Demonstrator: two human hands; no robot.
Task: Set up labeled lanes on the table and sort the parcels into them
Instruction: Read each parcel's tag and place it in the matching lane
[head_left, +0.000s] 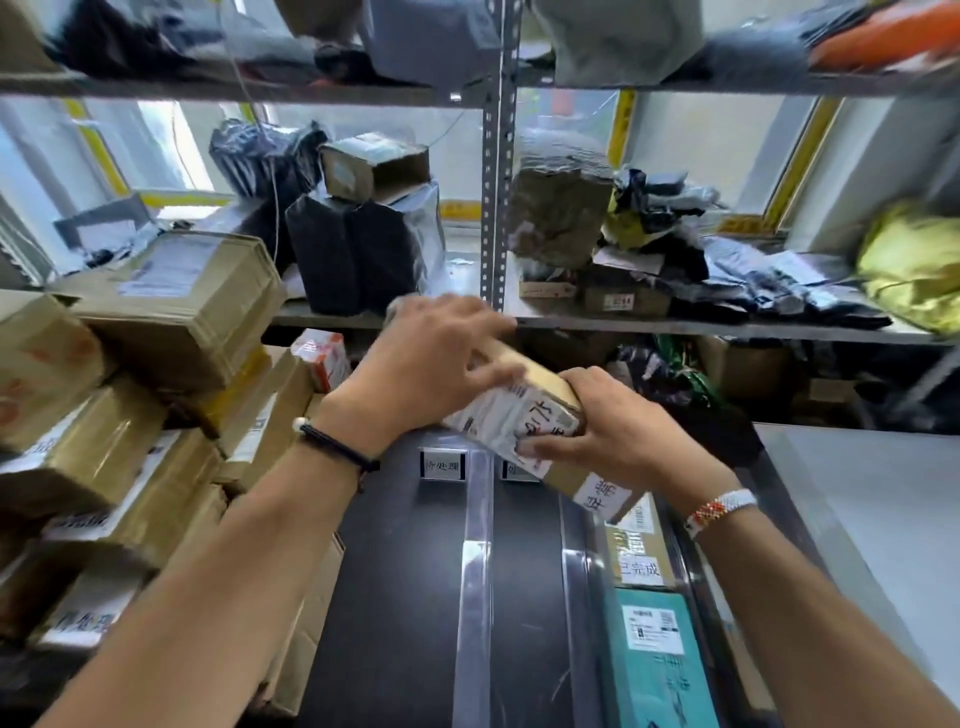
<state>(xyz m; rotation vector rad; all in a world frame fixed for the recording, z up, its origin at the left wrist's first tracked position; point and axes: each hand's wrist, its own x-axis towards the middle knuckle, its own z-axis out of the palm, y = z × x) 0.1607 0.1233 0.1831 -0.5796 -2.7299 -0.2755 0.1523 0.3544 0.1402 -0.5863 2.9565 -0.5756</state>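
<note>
- I see both hands closed on one small cardboard parcel (524, 405), held tilted in the air over the far end of the dark table (395, 597).
- My left hand (431, 358) lies over the parcel's upper far end, its fingers spread across the top edge.
- My right hand (602, 423) grips the near lower end, with the thumb pressed on the white shipping label, which bears handwriting.
- Clear dividing strips (475, 571) run lengthwise down the table and split it into lanes.
- A lane label card (441, 465) reading 待处理 stands at the far end of one lane; a second card beside it is mostly hidden by the parcel.
- In the right lane lie a brown parcel (641, 566) tagged 已完成 and, nearer me, a teal parcel (657, 654).
- A stack of cardboard boxes (130, 415) stands to the left of the table.
- A metal shelf (701, 326) behind holds more parcels and bags.
</note>
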